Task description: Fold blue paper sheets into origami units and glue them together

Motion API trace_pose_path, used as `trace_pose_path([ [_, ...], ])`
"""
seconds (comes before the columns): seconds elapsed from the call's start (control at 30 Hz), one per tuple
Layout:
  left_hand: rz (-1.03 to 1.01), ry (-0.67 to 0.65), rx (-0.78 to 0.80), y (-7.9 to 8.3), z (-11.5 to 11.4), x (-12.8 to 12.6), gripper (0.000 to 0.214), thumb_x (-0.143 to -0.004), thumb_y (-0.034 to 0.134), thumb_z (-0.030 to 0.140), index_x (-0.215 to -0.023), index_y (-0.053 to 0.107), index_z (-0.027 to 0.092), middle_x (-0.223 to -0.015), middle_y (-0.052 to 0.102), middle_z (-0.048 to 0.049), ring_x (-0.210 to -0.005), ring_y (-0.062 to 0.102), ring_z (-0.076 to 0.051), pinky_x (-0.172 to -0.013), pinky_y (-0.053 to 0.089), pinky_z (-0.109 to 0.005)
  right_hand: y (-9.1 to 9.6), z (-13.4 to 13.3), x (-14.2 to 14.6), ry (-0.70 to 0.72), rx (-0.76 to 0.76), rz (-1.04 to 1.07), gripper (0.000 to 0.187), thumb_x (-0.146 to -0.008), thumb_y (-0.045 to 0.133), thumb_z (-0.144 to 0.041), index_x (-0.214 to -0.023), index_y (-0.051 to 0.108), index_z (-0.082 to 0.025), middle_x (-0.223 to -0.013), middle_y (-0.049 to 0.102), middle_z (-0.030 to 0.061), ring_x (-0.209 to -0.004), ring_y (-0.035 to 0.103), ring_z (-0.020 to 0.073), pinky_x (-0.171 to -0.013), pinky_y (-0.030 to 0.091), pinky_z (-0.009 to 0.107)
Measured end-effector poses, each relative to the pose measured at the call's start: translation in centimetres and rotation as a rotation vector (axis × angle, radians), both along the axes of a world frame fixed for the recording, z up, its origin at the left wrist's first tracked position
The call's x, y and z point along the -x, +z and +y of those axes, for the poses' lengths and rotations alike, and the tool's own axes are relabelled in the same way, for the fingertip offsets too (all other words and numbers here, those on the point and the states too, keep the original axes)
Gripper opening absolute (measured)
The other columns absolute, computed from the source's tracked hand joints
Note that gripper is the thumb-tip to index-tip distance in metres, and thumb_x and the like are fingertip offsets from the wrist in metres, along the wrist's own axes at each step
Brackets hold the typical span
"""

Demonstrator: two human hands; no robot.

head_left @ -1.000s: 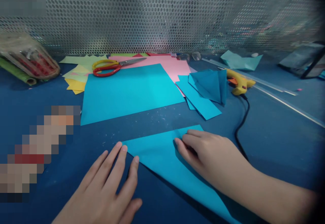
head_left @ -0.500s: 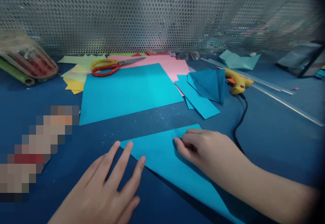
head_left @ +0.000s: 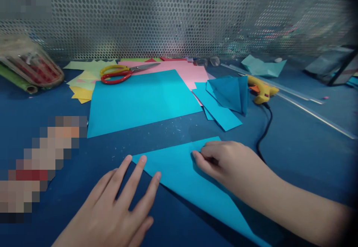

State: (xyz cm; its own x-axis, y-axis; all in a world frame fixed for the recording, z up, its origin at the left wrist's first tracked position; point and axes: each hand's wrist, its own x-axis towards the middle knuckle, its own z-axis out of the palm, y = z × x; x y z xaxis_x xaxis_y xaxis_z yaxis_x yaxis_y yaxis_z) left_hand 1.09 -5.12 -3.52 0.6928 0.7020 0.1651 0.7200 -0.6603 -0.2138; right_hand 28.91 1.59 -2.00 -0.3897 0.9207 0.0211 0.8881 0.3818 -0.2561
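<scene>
A folded sheet of blue paper (head_left: 179, 165) lies on the table with its pointed corner at the left. My left hand (head_left: 120, 198) is open, fingers spread, with fingertips touching the paper near that point. On the paper's upper right part rests my right hand (head_left: 223, 161), its fingers curled in and the thumb low against the sheet. Nothing shows in the gap between thumb and fingers. My right hand and forearm cover the paper's right side.
Behind lie a flat blue sheet (head_left: 145, 101), red-and-yellow scissors (head_left: 120, 74), pink paper (head_left: 192, 74), blue strips (head_left: 220, 112) and folded blue paper (head_left: 231, 94). A yellow glue gun (head_left: 263, 90) trails a cord at right. A jar (head_left: 33, 62) stands left; perforated metal (head_left: 167, 15) borders the back.
</scene>
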Motion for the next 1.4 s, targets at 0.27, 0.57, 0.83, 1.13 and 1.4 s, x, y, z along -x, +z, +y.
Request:
trace_pose_path([
  [0.27, 0.098, -0.029, -0.076, 0.7, 0.0, -0.3, 0.085, -0.094, 0.045, 0.075, -0.162, 0.016, 0.034, -0.151, 0.055, -0.0128, -0.134, 0.054, -0.037, -0.093, 0.047, -0.045, -0.2, 0.0, 0.2, -0.039, 0.012, -0.007, 0.042, -0.092, 0.045, -0.034, -0.052, 0.044, -0.020, -0.051, 0.051, 0.0006, -0.045, 0.044, 0.0126, -0.048, 0.021, 0.028],
  [0.57, 0.211, -0.111, 0.004, 1.6, 0.0, -0.3, 0.126, -0.066, 0.071, 0.084, -0.162, 0.013, 0.028, -0.148, 0.052, -0.0257, -0.126, 0.060, -0.049, -0.080, 0.060, -0.052, -0.7, -0.1, 0.1, 0.045, -0.193, -0.013, 0.042, -0.090, 0.048, -0.028, -0.050, 0.042, -0.020, -0.049, 0.049, -0.0011, -0.041, 0.042, 0.0117, -0.046, 0.020, 0.026],
  [0.83, 0.219, -0.127, 0.041, 2.3, 0.0, -0.5, 0.124, -0.064, 0.074, 0.084, -0.161, 0.016, 0.032, -0.147, 0.052, -0.0289, -0.126, 0.059, -0.051, -0.082, 0.060, -0.056, -0.4, 0.3, 0.1, 0.139, -0.334, 0.031, 0.024, -0.088, 0.054, -0.021, -0.065, 0.050, -0.021, -0.060, 0.051, -0.0019, -0.047, 0.046, 0.0126, -0.045, 0.029, 0.026],
  [1.13, 0.164, -0.137, 0.018, 2.1, 0.0, -0.3, 0.121, -0.065, 0.071, 0.085, -0.160, 0.019, 0.031, -0.146, 0.052, -0.0300, -0.127, 0.058, -0.051, -0.084, 0.059, -0.058, 1.4, 2.0, 0.7, 0.761, -0.149, 0.098, 0.047, -0.104, 0.032, -0.002, -0.135, 0.059, -0.025, -0.108, 0.066, 0.0065, -0.093, 0.057, 0.0191, -0.076, 0.039, 0.033],
  [1.4, 0.134, -0.186, -0.025, 2.7, 0.5, -0.9, 0.111, -0.056, 0.069, 0.092, -0.148, 0.049, 0.033, -0.127, 0.065, -0.0335, -0.108, 0.068, -0.054, -0.068, 0.062, -0.057, 2.4, 2.3, 2.3, 0.955, -0.245, -0.102, 0.038, -0.108, 0.046, -0.024, -0.144, 0.057, -0.022, -0.096, 0.062, 0.0047, -0.086, 0.051, 0.0228, -0.069, 0.034, 0.037],
])
